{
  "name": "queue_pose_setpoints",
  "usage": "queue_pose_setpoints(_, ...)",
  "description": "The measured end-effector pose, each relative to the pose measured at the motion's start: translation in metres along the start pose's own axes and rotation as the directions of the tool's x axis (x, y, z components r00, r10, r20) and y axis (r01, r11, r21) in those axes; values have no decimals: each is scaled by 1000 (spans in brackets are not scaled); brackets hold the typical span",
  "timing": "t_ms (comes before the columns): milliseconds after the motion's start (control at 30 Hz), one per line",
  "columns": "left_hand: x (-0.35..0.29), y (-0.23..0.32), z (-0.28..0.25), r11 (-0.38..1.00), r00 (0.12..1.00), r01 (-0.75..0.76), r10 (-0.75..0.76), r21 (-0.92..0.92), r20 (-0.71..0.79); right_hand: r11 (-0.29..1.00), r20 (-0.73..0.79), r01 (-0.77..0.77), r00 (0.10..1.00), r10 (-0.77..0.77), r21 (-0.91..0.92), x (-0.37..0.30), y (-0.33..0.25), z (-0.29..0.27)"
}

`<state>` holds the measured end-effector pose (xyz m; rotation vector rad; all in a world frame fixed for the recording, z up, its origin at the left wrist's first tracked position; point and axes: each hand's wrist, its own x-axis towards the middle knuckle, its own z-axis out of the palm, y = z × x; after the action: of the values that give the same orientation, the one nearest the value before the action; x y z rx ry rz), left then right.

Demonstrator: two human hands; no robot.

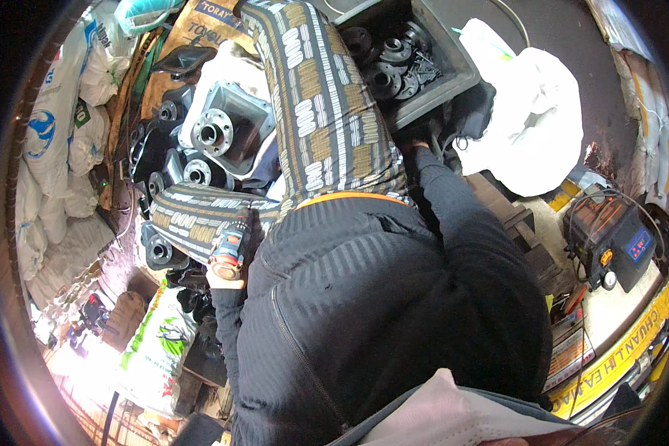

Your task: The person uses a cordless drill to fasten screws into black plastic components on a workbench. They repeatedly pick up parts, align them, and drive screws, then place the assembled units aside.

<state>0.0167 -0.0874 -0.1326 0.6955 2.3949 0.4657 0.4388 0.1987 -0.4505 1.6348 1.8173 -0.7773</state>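
My left hand (230, 249) lies against my left thigh, in patterned trousers, with a watch-like band at the wrist. Its fingers are hard to make out. Beside that leg are several dark metal housings with round, bolt-holed flanges (212, 134). Beyond my right knee, my right hand (418, 146) reaches down below the near edge of a grey plastic bin (442, 97). Only a sliver of skin shows past the dark sleeve, so its fingers and anything in them are hidden. Inside the bin sit round flanged metal parts (396, 50) and a heap of bolts (422, 69).
A large white sack (531, 111) stands right of the bin. A black-and-orange machine with cables (609, 234) rests on a pale surface farther right, above a yellow panel (621, 346). Stuffed white sacks (52, 141) line the left, and a green-printed bag (156, 349) lies lower left.
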Motion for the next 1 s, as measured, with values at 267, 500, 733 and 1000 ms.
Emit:
queue_pose_setpoints(267, -3, 87, -9, 907, 971, 29, -126, 421, 203, 999, 11, 16, 1000, -16, 47, 13, 17, 9)
queue_pose_setpoints(500, 1, 61, -17, 851, 949, -153, -15, 503, 315, 954, 60, 5, 998, -24, 299, 22, 39, 44)
queue_pose_setpoints(733, 8, 47, -13, 867, 955, -150, 2, 475, 297, 546, 163, 833, 554, -816, -91, -18, 55, -25)
queue_pose_setpoints(1000, 24, 47, -7, 878, 949, -194, 55, 439, 310, 1, 505, -571, 724, -470, 821, -50, 69, -36)
